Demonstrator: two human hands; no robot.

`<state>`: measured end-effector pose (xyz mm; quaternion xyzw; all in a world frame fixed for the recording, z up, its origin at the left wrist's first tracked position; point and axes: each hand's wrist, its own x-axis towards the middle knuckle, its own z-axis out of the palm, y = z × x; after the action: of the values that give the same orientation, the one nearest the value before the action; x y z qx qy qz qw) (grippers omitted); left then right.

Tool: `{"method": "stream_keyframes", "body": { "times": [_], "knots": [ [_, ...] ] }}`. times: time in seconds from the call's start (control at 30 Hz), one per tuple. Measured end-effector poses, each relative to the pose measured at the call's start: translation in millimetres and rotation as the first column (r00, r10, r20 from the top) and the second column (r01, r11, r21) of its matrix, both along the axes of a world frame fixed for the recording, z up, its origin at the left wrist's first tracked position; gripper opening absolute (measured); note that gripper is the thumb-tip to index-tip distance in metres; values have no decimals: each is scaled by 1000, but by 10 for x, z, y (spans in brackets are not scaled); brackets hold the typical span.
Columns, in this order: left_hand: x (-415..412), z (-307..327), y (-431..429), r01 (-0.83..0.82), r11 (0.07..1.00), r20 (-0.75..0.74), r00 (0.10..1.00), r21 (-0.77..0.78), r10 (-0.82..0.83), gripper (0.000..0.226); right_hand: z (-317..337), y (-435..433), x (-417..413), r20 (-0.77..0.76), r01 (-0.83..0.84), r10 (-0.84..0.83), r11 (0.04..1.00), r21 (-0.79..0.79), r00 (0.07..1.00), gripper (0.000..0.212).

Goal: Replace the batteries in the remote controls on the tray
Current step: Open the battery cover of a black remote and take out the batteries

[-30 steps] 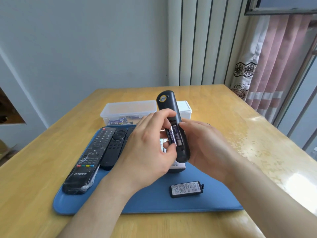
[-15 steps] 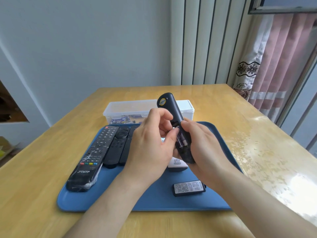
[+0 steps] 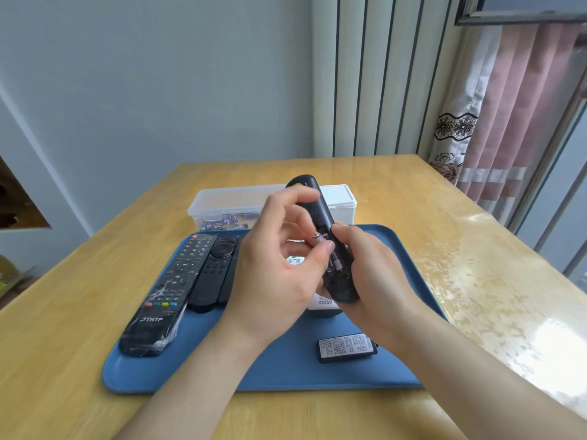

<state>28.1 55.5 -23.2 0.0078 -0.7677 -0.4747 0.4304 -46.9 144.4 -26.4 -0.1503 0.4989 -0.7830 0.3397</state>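
A shiny wooden bench stands by a pale blue wall. Pink curtains hang at the far right, where light comes in.

Only the person's arms show, and both are bare. The left hand and left forearm are uncovered from the fingertips to the lower edge of the view, and the right hand and right forearm are equally uncovered as far as the lower right corner. The fingers are slim with smooth knuckles, the left thumbnail looks short and plain, and the left wrist is narrow, though slight blur softens any finer detail.
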Motion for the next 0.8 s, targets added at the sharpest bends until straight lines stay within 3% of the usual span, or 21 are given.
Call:
{"method": "stream_keyframes", "body": {
  "times": [0.07,0.13,0.2,0.23,0.27,0.3,0.33,0.37,0.4,0.43,0.47,0.53,0.63,0.73,0.8],
  "knots": [
    [12,67,13,133,930,-83,990,342,-111,50,33,12,-9,95,-17,19,999,-28,995,26],
    [16,136,-55,286,694,-195,958,661,-209,45,56,32,-25,154,-40,49,997,-59,987,28],
    [24,161,-168,319,490,-229,944,811,-236,45,71,55,-39,160,-88,100,993,-81,982,29],
    [26,162,-207,286,477,-188,952,831,-243,45,64,60,-53,143,-118,129,989,-88,981,30],
    [29,165,-226,228,555,-115,966,800,-231,42,54,65,-69,113,-145,154,986,-87,982,32],
    [33,154,-232,151,723,-23,983,674,-184,36,49,73,-88,65,-174,179,982,-76,982,34],
    [44,138,-229,43,914,55,996,403,-71,30,56,84,-102,-12,-208,208,977,-54,978,36],
    [53,106,-230,-88,996,80,993,20,87,26,66,98,-110,-123,-242,240,970,-4,963,35],
    [58,66,-235,-183,925,63,974,-333,215,27,79,119,-115,-256,-266,276,961,74,926,31],
    [60,43,-242,-219,801,45,955,-557,293,32,93,145,-120,-379,-272,313,949,158,871,24],
    [65,39,-243,-205,736,61,946,-645,317,35,112,171,-132,-466,-259,335,940,222,819,18],
    [90,78,-273,-188,734,84,945,-653,317,36,168,218,-158,-548,-227,317,947,228,774,20],
    [113,125,-326,-313,733,4,919,-604,395,27,201,244,-236,-499,-170,193,981,91,845,28],
    [108,129,-251,-340,853,111,904,-396,412,14,196,229,-278,-485,-64,76,997,42,871,12],
    [75,107,-153,-245,959,203,941,-141,270,16,202,219,-259,-383,-59,51,998,-10,922,4]
  ]
}}
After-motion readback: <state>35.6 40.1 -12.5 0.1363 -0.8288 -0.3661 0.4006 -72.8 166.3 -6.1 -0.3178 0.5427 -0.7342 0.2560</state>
